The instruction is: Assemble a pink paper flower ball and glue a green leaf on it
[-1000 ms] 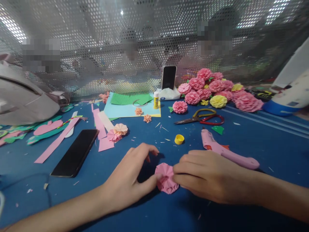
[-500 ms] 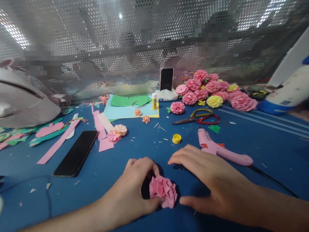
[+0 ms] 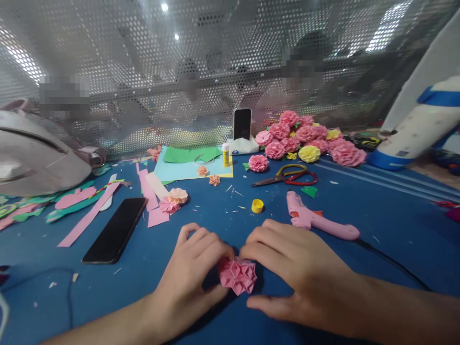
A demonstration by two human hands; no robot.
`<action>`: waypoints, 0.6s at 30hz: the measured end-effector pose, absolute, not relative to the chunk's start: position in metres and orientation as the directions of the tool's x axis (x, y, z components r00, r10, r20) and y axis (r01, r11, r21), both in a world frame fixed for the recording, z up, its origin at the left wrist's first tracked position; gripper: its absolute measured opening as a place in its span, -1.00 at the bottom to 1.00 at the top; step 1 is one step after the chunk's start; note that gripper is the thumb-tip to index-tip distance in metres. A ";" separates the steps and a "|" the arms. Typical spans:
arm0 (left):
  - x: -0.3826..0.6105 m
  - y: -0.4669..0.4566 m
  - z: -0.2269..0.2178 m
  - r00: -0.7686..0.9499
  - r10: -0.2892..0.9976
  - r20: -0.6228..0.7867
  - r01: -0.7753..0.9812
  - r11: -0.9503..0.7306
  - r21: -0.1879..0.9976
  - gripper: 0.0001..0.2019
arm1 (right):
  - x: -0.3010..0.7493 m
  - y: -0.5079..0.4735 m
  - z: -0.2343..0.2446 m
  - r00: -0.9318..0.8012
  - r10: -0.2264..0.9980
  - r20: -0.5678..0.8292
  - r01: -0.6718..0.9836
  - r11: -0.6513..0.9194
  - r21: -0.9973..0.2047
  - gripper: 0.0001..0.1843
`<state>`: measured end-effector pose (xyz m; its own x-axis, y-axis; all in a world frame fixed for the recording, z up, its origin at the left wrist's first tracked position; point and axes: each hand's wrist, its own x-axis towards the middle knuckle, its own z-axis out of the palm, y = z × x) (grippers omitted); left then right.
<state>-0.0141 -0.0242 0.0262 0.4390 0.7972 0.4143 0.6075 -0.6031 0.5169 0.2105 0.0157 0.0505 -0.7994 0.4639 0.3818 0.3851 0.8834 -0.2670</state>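
Tabletop (image 3: 212,206): dark blue, filling the foreground.
Screen (image 3: 143,62): grey perforated metal, upright along the tabletop's far edge.
Lights (image 3: 164,7): white spots high on the screen.

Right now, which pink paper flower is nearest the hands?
The pink flower between the left hand and right hand; all other pink flowers sit farther back, untouched.

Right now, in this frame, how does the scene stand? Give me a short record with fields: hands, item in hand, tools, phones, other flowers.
Left hand: gripping the flower at its left side
Right hand: fingers at the flower's far right edge, contact unclear; thumb apart
Item: pink, folded
Tools: glue gun, scissors, glue stick
Phones: flat phone, upright phone
Other flowers: pink-and-yellow pile, back right
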 end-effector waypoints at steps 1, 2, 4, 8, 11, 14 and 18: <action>-0.014 -0.024 0.026 0.438 0.794 0.422 0.617 -0.607 0.502 -0.83 | 0.209 0.016 0.050 -0.801 0.454 0.391 0.382 0.890 -0.251 -0.67; -0.014 -0.024 0.026 0.434 0.792 0.430 0.625 -0.608 0.489 -0.84 | 0.207 0.016 0.050 -0.803 0.449 0.393 0.379 0.892 -0.245 -0.69; -0.015 -0.024 0.025 0.425 0.790 0.442 0.639 -0.608 0.472 -0.84 | 0.204 0.017 0.049 -0.807 0.444 0.389 0.369 0.894 -0.254 -0.73; -0.018 -0.023 0.025 0.418 0.774 0.476 0.624 -0.625 0.468 -0.85 | 0.202 0.021 0.047 -0.812 0.454 0.367 0.357 0.884 -0.303 -0.80; -0.021 -0.022 0.025 0.432 0.750 0.501 0.609 -0.652 0.451 -0.84 | 0.201 0.024 0.045 -0.807 0.454 0.378 0.344 0.881 -0.325 -0.82; -0.024 -0.020 0.023 0.449 0.732 0.513 0.605 -0.671 0.427 -0.82 | 0.199 0.025 0.043 -0.807 0.459 0.372 0.335 0.874 -0.352 -0.82; -0.025 -0.019 0.020 0.455 0.723 0.521 0.582 -0.683 0.440 -0.79 | 0.199 0.027 0.040 -0.811 0.484 0.330 0.346 0.850 -0.397 -0.82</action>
<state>-0.0250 -0.0189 0.0198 0.4547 0.7227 0.5205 0.5825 -0.6834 0.4400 0.1986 0.0269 0.0401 -0.8106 0.4840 0.3297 0.3462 0.8501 -0.3968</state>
